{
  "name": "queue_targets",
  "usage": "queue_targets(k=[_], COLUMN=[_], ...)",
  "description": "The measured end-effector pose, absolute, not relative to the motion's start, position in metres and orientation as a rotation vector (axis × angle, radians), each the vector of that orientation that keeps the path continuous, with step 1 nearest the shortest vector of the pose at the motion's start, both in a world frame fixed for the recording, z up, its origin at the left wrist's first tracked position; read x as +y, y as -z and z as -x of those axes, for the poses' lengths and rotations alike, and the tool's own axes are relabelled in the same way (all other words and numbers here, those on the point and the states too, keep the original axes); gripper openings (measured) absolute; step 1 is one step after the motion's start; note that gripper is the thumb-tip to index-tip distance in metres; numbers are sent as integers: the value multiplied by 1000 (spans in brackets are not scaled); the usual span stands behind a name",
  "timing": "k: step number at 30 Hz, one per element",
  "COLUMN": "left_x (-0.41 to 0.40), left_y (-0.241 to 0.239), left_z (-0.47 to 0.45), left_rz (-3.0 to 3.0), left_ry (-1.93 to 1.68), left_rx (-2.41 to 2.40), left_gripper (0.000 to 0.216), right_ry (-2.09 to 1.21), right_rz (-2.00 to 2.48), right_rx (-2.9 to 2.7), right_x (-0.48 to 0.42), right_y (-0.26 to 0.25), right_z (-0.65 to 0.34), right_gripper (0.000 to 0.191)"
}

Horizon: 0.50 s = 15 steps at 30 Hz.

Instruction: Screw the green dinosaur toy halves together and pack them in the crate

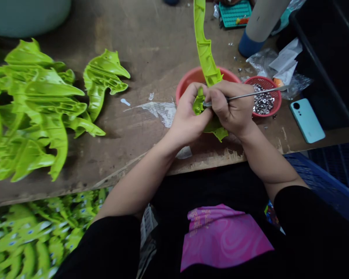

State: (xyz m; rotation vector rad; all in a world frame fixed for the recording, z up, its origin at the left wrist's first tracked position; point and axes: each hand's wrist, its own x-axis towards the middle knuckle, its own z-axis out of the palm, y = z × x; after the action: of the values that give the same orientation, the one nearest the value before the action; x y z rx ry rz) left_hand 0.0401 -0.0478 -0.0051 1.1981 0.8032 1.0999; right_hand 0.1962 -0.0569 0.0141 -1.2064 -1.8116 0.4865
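My left hand is closed around a bright green plastic part, hollow on the side facing me. Its long curved strip extends away over a red bowl, and its jagged lower end shows beneath my hands. My right hand grips a thin metal tool, whose flattened far end points right. The tool's other end meets the green part between my hands; a small piece there is too hidden to name. Just right of my right hand, a small red basket holds shiny metal pieces.
Many green plastic parts are heaped on the table's left side, with one part beside them. More fill the space below the edge. A phone, plastic wrap, a blue-based post and a black bin stand right.
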Motion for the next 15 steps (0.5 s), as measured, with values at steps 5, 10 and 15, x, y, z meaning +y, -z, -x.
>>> queue_targets(k=[5, 10, 15], left_x=[-44, -32, -62], left_y=[7, 11, -7], left_z=[-37, -34, -44], left_rz=[-1164, -1057, -1087], left_ry=[-1046, -939, -832], left_rx=[670, 600, 419], left_gripper=[42, 23, 34], right_ry=[-407, -322, -447], right_rz=[1128, 1055, 1297], right_rx=[-1822, -1463, -1691], right_x=[-55, -43, -96], right_y=[-9, -10, -37], right_z=[-195, -201, -231], right_gripper=[70, 64, 59])
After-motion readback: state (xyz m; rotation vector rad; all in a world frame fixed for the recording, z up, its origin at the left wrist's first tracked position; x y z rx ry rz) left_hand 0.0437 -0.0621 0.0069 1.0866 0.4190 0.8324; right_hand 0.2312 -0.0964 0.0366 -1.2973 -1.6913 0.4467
